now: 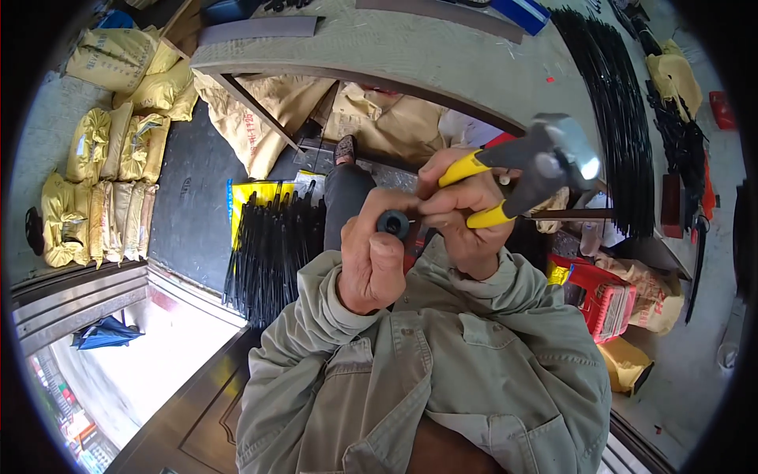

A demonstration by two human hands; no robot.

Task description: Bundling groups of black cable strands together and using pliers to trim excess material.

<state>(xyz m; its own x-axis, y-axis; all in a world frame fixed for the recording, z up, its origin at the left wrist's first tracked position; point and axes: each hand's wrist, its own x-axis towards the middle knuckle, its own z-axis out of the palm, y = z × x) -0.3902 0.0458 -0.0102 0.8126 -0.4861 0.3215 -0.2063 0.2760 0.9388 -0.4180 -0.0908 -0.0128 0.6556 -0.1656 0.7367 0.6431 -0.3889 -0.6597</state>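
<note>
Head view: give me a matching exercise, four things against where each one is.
Things:
1. pincers
2. small dark ring
3. red basket
4. yellow sacks

Places:
A. stacked on the floor at far left
B. pinched in the left hand
C. on the floor at the right, beside the sleeve
D. held by their yellow handles in the right hand

Pairs: 1-D, 2-B, 3-C, 4-A

Workshop floor, stacked yellow sacks (110, 186), bundled black rods (272, 241), red toolbox (604, 304)
</note>
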